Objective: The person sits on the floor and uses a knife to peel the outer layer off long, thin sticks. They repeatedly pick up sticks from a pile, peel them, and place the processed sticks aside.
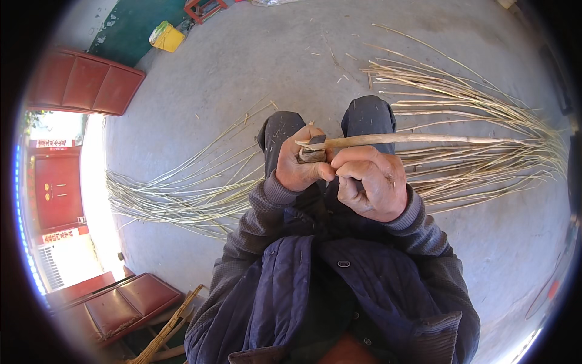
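Note:
I hold a long pale peeled stick that runs from my hands out to the right. My right hand is shut around its near end. My left hand grips a small dark tool pressed against the stick's butt end. Both hands are held above my knees, in front of my dark padded jacket.
Bundles of thin pale stems lie on the grey concrete floor, one at the left and a larger one at the right. Red door panels stand at the left, and a yellow container sits at the back.

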{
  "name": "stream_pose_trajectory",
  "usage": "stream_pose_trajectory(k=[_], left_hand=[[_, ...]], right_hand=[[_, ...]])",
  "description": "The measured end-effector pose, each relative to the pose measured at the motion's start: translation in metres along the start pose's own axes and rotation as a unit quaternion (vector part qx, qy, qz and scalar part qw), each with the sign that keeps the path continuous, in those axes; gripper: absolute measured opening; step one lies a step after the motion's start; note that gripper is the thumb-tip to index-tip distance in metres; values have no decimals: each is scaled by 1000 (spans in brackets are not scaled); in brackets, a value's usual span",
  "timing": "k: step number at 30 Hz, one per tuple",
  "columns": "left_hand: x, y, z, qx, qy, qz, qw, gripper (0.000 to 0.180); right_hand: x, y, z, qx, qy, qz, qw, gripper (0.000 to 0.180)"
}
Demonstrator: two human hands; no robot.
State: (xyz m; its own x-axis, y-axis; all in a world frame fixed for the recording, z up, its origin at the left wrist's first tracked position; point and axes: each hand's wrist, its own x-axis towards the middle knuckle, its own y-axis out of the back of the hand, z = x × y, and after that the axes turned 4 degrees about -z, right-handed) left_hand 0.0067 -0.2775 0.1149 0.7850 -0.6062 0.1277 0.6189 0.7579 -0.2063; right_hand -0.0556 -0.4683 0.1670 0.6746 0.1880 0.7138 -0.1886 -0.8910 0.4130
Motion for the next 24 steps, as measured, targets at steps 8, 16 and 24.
stream_pose_trajectory(k=[8, 16, 24], left_hand=[[1, 1, 0, 8, -1, 1, 1000, 72], [1, 5, -7, -13, -6, -7, 1000, 73], [2, 4, -5, 9, -6, 6, 1000, 75]], right_hand=[[-10, 0, -1, 209, -133, 14, 969, 16], [-17, 5, -4, 453, -291, -26, 842, 13], [-15, 8, -6, 457, -315, -18, 832, 7]])
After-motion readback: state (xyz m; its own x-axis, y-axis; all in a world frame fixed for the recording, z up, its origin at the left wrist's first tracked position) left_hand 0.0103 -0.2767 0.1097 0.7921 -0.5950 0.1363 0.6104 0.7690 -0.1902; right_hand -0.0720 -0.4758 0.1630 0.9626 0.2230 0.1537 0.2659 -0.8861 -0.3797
